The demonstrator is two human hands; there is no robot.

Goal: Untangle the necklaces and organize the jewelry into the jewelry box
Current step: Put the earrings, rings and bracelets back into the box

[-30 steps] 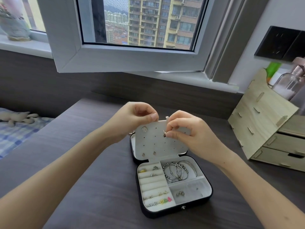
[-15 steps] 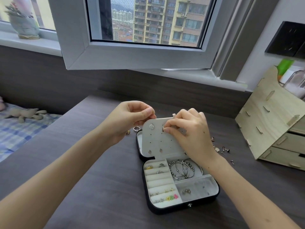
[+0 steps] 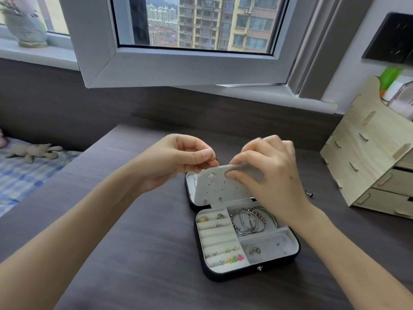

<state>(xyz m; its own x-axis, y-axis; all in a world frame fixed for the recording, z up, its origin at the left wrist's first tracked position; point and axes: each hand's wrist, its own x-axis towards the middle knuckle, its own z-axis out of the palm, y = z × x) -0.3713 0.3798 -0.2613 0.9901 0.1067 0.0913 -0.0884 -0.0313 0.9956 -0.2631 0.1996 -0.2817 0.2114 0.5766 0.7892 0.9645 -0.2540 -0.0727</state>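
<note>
- On the dark wood-grain desk (image 3: pixel 138 265), below the open window (image 3: pixel 178 68), both bare forearms reach in from the lower corners and meet over the jewelry box (image 3: pixel 223 275).
- A plywood drawer organizer (image 3: pixel 368 164) stands at the desk's right edge, well apart from the box.
- Left hand (image 3: pixel 176 159): wrist raised off the desk and back of the hand turned left. All fingers are curled in and the thumb is pressed onto the forefinger. The tips sit at the top left corner of the earring panel (image 3: pixel 223 189). I cannot tell whether they pinch the panel's edge or some small piece.
- Right hand (image 3: pixel 272 175): motion-blurred, with the palm facing down and left. The fingers are bent over the panel's top edge and the thumb is on its front face, so the edge is nipped between them.
- The box lies open at centre desk with its black lid flat behind. The grey panel stands tilted up from the hinge line.
- Silver bangles (image 3: pixel 252 221) are heaped in the rear right compartment.
- Rings (image 3: pixel 203 219) sit in the upper roll slots on the left.
- Coloured studs (image 3: pixel 234 258) line the nearest slot.
- Two small metal studs (image 3: pixel 254 250) lie in the front right compartment.
- One square earring (image 3: pixel 211 176) is pinned near the panel's top left.
- A loose stud (image 3: pixel 309 193) lies on the desk beyond the right wrist.
</note>
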